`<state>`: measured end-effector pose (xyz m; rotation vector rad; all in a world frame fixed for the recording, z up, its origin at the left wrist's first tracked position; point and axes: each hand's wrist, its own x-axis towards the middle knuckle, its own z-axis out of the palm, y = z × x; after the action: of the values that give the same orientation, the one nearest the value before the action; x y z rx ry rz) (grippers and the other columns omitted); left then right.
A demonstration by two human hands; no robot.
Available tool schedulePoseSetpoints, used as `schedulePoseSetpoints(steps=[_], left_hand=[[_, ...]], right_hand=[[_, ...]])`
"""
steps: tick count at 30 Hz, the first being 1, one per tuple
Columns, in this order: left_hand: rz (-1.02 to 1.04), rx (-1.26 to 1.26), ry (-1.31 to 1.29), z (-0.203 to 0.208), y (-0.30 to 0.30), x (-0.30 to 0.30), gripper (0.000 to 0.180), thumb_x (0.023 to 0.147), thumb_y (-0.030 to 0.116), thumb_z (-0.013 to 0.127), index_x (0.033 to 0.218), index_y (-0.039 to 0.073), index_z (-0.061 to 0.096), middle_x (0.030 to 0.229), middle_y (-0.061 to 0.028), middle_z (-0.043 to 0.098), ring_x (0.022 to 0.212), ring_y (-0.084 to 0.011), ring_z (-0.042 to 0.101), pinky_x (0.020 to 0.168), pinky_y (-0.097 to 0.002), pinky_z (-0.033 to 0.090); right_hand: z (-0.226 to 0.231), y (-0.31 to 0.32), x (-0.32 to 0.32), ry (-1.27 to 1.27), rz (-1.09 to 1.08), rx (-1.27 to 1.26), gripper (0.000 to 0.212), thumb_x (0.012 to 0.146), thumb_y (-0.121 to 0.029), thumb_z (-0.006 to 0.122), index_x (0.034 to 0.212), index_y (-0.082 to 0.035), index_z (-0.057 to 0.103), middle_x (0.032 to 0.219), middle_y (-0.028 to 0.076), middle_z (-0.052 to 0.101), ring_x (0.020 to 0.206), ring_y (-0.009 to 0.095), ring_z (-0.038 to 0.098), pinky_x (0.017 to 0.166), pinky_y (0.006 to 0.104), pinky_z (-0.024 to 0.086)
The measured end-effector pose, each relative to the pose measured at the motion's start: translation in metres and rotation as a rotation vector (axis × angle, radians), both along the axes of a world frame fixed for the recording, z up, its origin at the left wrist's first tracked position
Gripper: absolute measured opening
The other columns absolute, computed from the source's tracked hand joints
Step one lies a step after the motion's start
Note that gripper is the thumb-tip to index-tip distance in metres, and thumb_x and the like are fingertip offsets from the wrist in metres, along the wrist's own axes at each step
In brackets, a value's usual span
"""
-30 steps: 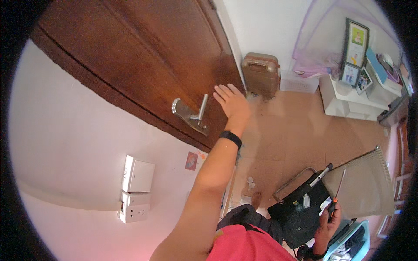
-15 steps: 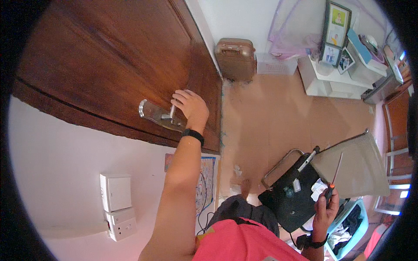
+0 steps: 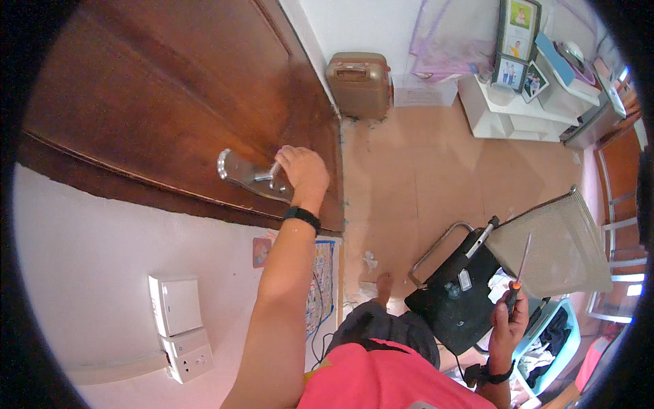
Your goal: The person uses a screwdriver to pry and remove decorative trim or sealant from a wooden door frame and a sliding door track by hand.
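My left hand [image 3: 305, 174] reaches out to the brown wooden door [image 3: 177, 88], its fingers curled round the end of the silver door handle [image 3: 275, 169]. The lever stands out from a long, ornate metal plate [image 3: 238, 170] fixed near the door's edge. Down at the lower right, my right hand [image 3: 509, 320] grips a screwdriver [image 3: 523, 262] by its black and orange handle. Its long thin shaft points up and away from me, well apart from the door.
Below the door, a white switch and socket [image 3: 180, 307] sit on the wall. A black bag [image 3: 453, 300] lies on a mesh folding chair [image 3: 552, 245] at the right, near a light-blue basket [image 3: 572, 341] of clothes. Farther off stand a brown suitcase [image 3: 359, 85] and a white cabinet [image 3: 504, 123].
The door handle's lever looks tilted a little more to the right, with my left hand still on it. The view has shifted slightly. My right hand keeps the screwdriver in much the same pose.
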<state>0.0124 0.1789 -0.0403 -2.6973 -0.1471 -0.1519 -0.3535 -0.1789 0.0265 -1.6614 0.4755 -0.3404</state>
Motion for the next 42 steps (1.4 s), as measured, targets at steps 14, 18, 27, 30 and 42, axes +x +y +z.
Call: schedulePoseSetpoints(steps=[14, 18, 27, 30, 42], left_hand=[[0.073, -0.219, -0.541, -0.036, -0.122, 0.065, 0.099, 0.087, 0.048, 0.067, 0.149, -0.015, 0.022, 0.153, -0.0391, 0.026, 0.145, -0.0519, 0.022, 0.122, -0.0551, 0.014], [-0.389, -0.77, 0.207, 0.058, -0.2, -0.015, 0.1, 0.085, 0.035, 0.069, 0.152, -0.015, 0.015, 0.159, -0.0358, 0.013, 0.15, -0.0472, 0.012, 0.124, -0.0484, 0.015], [-1.053, -1.258, -0.044, 0.001, -0.182, -0.082, 0.049, 0.08, 0.016, 0.072, 0.125, 0.002, 0.057, 0.134, -0.0245, 0.051, 0.13, -0.042, 0.044, 0.105, -0.0498, 0.039], [-1.028, -1.252, -0.082, 0.011, -0.173, -0.061, 0.047, 0.081, 0.014, 0.07, 0.124, 0.003, 0.057, 0.13, -0.0223, 0.052, 0.128, -0.041, 0.046, 0.103, -0.0506, 0.039], [-1.041, -0.71, -0.129, 0.018, -0.208, 0.075, 0.063, 0.085, 0.026, 0.068, 0.136, -0.004, 0.047, 0.143, -0.0237, 0.044, 0.142, -0.0417, 0.033, 0.118, -0.0585, 0.02]], right_hand=[[0.002, 0.054, 0.037, -0.079, 0.136, 0.092, 0.04, 0.098, -0.009, 0.059, 0.136, -0.005, 0.05, 0.092, -0.002, 0.05, 0.061, 0.002, 0.04, 0.051, 0.0171, 0.03], [0.004, 0.043, 0.028, -0.061, 0.031, 0.077, 0.042, 0.096, -0.012, 0.062, 0.135, -0.003, 0.051, 0.092, -0.001, 0.052, 0.064, 0.004, 0.042, 0.053, 0.0179, 0.032], [-0.003, 0.049, 0.057, -0.081, -0.054, 0.124, 0.043, 0.095, -0.014, 0.065, 0.135, -0.002, 0.052, 0.093, 0.0, 0.053, 0.063, 0.004, 0.043, 0.053, 0.0183, 0.034], [-0.003, 0.045, 0.069, -0.017, -0.049, 0.171, 0.04, 0.093, -0.01, 0.065, 0.131, -0.002, 0.055, 0.098, -0.001, 0.054, 0.078, 0.005, 0.047, 0.07, 0.0198, 0.041], [-0.013, 0.024, 0.14, -0.015, -0.253, 0.125, 0.038, 0.095, -0.012, 0.064, 0.129, 0.001, 0.055, 0.099, 0.001, 0.056, 0.085, 0.007, 0.051, 0.076, 0.0219, 0.044]])
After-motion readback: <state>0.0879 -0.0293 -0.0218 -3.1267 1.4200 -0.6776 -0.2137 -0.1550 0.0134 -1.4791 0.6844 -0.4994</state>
